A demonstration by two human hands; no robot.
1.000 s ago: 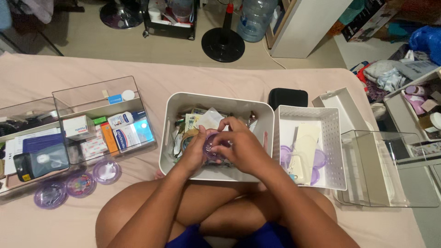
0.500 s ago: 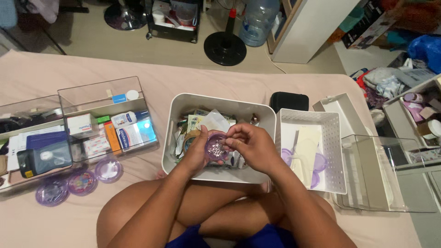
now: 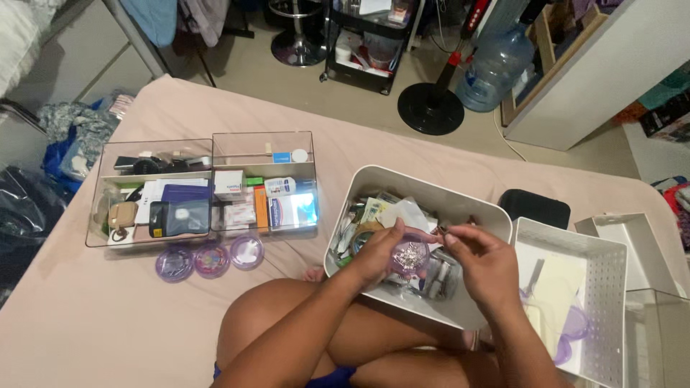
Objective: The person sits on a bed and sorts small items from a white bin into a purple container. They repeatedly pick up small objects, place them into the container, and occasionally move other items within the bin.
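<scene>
— What have you got in view?

— A small round purple dish (image 3: 410,256) with tiny silvery metal bits in it. I see it cupped in my left hand (image 3: 383,255), fingers curled around its near side and the thumb up along its rim. It sits above the middle of the white bin (image 3: 402,183).

— And the other hand?

— My right hand (image 3: 486,266) is just right of the dish, not touching it. Thumb and forefinger are pinched shut on a small dark piece at the dish's upper right edge; I can't tell what the piece is.

— What's around it?

— The bin is full of packets and papers. To its right stands a white perforated basket (image 3: 607,276) holding a pale sheet and purple lids. Left of my knee, three purple lids (image 3: 210,259) lie in a row on the pink sheet, just in front of a clear box (image 3: 263,183) packed with small cartons and a bottle. A second clear box (image 3: 151,194) touches it on the left.
</scene>
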